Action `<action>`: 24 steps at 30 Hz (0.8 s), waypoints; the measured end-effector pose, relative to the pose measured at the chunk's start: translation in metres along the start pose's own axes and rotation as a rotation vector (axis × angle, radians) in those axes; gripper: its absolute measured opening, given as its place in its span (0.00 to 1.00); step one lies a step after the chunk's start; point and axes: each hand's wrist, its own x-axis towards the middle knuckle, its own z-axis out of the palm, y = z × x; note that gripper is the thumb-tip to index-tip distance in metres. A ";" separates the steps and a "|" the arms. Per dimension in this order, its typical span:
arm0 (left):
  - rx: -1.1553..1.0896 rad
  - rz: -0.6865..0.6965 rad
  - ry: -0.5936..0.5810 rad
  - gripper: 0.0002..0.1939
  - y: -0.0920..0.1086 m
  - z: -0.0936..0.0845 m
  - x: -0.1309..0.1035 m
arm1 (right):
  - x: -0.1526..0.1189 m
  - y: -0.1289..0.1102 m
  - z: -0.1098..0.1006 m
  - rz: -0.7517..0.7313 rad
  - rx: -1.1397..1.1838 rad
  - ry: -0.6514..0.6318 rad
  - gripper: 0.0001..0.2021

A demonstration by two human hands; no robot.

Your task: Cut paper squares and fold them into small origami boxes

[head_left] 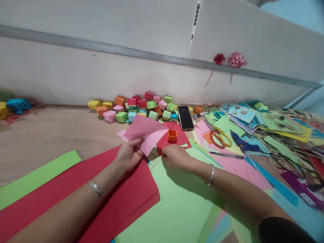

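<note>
My left hand (130, 155) holds a pink paper sheet (145, 131) by its lower edge, fingers closed on it. To its right, my right hand (175, 156) is curled, knuckles up, over the light green sheet (167, 203); whatever its fingers hold is hidden. A small open orange paper box (172, 136) stands just beyond the right hand, on a red paper piece (179, 132). Large red sheets (122, 193) lie under my left forearm.
Colourful folded paper boxes (141, 104) are heaped by the wall, beside a phone (185, 118). Scissors (218, 138), a blue glue gun (244, 142), a craft blade (227, 154) and a purple power strip (305, 191) lie on the right among paper scraps.
</note>
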 end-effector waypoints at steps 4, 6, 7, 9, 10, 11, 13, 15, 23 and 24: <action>0.026 0.005 -0.002 0.19 -0.003 0.000 0.000 | -0.004 -0.004 -0.004 -0.065 -0.021 -0.015 0.08; 0.039 0.003 -0.003 0.19 -0.003 0.000 -0.001 | -0.013 -0.001 -0.008 -0.090 -0.036 -0.032 0.07; 0.044 0.002 -0.003 0.18 -0.002 0.001 -0.002 | -0.020 0.004 -0.011 -0.096 -0.046 -0.042 0.06; 0.050 0.003 -0.004 0.16 -0.002 0.001 -0.003 | -0.037 0.020 -0.018 -0.085 -0.071 -0.065 0.05; 0.051 0.003 -0.005 0.15 -0.001 0.001 -0.003 | -0.047 0.033 -0.024 -0.054 -0.072 -0.056 0.05; 0.051 0.001 -0.007 0.15 -0.001 0.001 -0.003 | -0.056 0.049 -0.030 0.003 -0.073 -0.023 0.05; 0.051 -0.004 -0.011 0.15 -0.001 0.001 -0.003 | -0.072 0.088 -0.044 0.205 -0.084 0.068 0.08; 0.051 -0.006 -0.015 0.16 -0.001 0.001 -0.004 | -0.084 0.129 -0.059 0.486 -0.135 0.235 0.09; 0.077 0.005 -0.009 0.16 0.001 0.004 -0.008 | -0.067 0.109 -0.043 0.219 0.162 0.372 0.09; 0.081 0.006 -0.002 0.16 0.001 0.005 -0.008 | -0.059 0.086 -0.030 0.071 0.261 0.223 0.09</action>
